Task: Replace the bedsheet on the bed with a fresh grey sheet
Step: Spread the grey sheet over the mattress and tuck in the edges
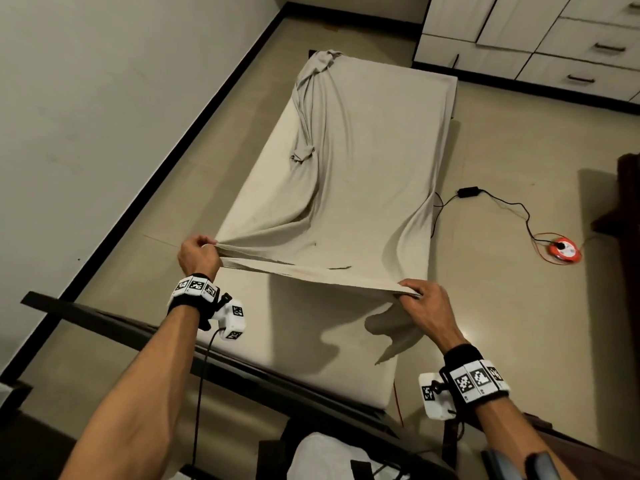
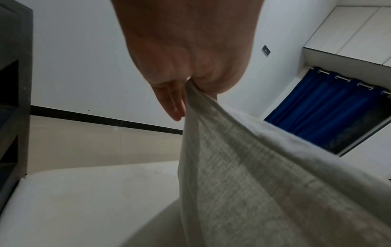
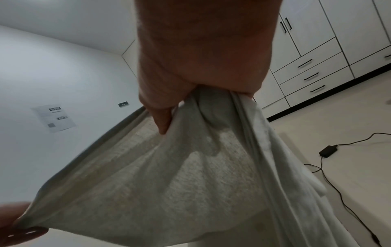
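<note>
A pale grey sheet (image 1: 360, 161) lies rumpled along the mattress (image 1: 311, 344), bunched at the far left corner. Its near edge is lifted off the bed and stretched between my two hands. My left hand (image 1: 198, 252) pinches the near left corner of the sheet (image 2: 243, 167) above the mattress (image 2: 74, 200). My right hand (image 1: 420, 299) grips the near right corner, with the cloth (image 3: 169, 175) gathered under the fingers (image 3: 160, 120). The near part of the mattress is bare.
A dark bed frame rail (image 1: 138, 327) runs across below my arms. White drawers (image 1: 571, 46) stand at the far right. A black adapter (image 1: 468, 192) with its cable and an orange reel (image 1: 564, 252) lie on the floor right of the bed. A wall (image 1: 104, 98) runs along the left.
</note>
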A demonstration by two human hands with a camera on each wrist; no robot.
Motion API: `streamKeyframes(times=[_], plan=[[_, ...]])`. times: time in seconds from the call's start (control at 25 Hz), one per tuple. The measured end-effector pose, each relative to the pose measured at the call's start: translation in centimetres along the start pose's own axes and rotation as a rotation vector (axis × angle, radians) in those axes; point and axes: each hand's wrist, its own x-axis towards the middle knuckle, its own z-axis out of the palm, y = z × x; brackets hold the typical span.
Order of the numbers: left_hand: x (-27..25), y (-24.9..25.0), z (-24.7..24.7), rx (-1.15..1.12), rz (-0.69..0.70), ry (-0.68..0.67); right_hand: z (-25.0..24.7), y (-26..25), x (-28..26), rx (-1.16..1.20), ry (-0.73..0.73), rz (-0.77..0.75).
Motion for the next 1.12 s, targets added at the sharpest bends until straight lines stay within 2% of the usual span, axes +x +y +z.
streamKeyframes(times=[0.12,0.4,0.52,0.6,0.68,0.76,0.88,0.96,1.0,1.04,1.12], plan=[[-0.9,0.5,1.3,-0.065,-0.014,-0.22,0.7,0.2,-0.2,0.008,-0.018,0.001],[-3.1,0.5,2.3,0.327,0.14,-0.542,3.5,-0.6,0.9,0.001,-0.029,0.069],[-2.4,-1.1,1.8,0.572,0.125,-0.693,4.1,-0.9,1.4,-0.033,-0.041,0.121],[-1.7,-2.4,1.2,0.76,0.157,-0.733,4.3,-1.3,1.3,-0.106,-0.064,0.131],[-0.9,-3.2,1.1,0.93,0.273,-0.696,4.1,-1.4,1.0,-0.184,-0.077,0.141],[-0.3,-3.2,1.1,0.969,0.322,-0.631,3.9,-1.7,0.7,-0.221,-0.072,0.163],[0.8,-2.4,0.9,0.84,0.358,-0.492,4.0,-2.0,0.4,-0.234,-0.09,0.175],[2.1,-1.9,1.3,0.598,0.428,-0.344,4.8,-2.4,0.3,-0.264,-0.106,0.176],[2.8,-1.7,1.5,0.434,0.403,-0.282,5.2,-2.6,0.3,-0.281,-0.118,0.182],[3.3,-0.9,1.5,0.274,0.313,-0.225,5.7,-2.6,0.4,-0.296,-0.126,0.192],[5.0,0.1,1.8,0.008,0.053,-0.137,6.5,-2.5,0.6,-0.327,-0.135,0.22]])
